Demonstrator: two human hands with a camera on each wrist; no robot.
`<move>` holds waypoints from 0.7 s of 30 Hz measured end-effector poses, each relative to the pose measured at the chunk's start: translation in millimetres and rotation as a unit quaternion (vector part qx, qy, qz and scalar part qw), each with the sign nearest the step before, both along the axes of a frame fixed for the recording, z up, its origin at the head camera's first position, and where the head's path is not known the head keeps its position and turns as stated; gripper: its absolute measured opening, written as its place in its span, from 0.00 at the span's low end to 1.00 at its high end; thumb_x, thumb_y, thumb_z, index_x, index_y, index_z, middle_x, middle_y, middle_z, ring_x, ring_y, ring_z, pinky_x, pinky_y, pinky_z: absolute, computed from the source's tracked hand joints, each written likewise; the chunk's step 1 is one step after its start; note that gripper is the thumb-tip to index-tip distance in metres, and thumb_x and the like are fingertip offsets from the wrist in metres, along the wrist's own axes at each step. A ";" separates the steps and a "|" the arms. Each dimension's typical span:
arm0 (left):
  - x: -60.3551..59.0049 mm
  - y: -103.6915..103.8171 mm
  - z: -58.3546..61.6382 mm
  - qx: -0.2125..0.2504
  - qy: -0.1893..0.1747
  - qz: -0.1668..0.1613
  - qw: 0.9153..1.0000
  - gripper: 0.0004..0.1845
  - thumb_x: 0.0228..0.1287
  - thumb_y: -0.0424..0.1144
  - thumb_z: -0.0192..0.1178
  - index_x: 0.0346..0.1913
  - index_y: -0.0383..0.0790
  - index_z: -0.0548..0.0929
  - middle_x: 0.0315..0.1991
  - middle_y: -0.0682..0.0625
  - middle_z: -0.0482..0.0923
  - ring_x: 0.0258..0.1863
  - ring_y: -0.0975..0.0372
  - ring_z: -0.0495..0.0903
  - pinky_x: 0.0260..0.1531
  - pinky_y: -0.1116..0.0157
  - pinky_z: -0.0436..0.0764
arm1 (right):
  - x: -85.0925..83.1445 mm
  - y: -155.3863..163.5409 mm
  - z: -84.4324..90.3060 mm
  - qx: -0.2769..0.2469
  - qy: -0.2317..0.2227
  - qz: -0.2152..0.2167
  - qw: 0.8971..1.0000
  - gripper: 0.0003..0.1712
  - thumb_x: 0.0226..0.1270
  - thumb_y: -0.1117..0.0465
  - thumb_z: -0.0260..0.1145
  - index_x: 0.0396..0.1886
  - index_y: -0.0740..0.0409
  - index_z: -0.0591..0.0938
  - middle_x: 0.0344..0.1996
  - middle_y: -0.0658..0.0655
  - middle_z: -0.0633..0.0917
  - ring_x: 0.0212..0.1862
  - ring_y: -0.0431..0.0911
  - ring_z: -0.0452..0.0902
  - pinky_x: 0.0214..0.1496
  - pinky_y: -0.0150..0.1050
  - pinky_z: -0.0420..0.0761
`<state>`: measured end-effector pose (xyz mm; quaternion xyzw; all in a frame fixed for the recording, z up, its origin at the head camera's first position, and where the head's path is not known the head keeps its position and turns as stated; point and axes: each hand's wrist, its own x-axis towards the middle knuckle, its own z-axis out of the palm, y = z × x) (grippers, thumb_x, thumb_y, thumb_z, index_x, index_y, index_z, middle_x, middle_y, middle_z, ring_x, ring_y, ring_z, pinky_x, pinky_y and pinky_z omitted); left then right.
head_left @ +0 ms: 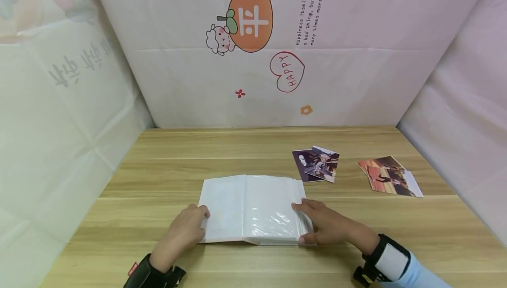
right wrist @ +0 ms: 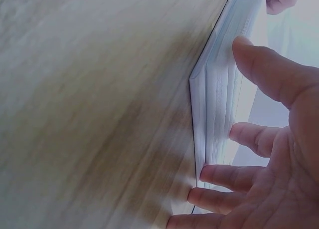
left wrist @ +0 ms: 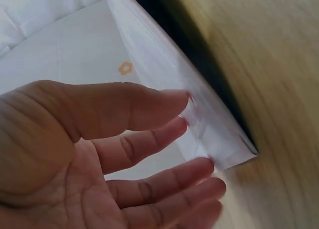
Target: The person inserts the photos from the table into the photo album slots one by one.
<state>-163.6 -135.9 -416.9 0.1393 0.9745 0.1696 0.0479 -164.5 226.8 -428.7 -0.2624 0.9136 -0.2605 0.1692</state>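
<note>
A white photo album lies spread on the wooden table, its right side a thick stack of glossy clear sleeves. At its left edge my left hand touches the cover with loosely bent fingers. The left wrist view shows the thumb and fingertips right at the cover, which slants up from the tabletop. My right hand is at the opposite edge, thumb near the front corner. In the right wrist view its fairly straight fingers touch the side of the page stack.
Behind the album's right corner, a few photo cards overlap. Farther right lies another small pile of cards with orange tones. A printed white cloth stands along the table's back, with more cloth at both sides.
</note>
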 end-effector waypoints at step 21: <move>2.8 -0.2 1.8 -0.002 -0.007 -0.018 1.000 0.18 0.40 0.23 0.64 0.39 0.32 0.78 0.31 0.44 0.72 0.27 0.58 0.69 0.28 0.59 0.73 | -0.2 0.6 -1.1 -0.004 -0.006 -0.002 1.000 0.49 0.53 0.39 0.67 0.69 0.58 0.60 0.65 0.74 0.56 0.64 0.68 0.53 0.56 0.64 0.60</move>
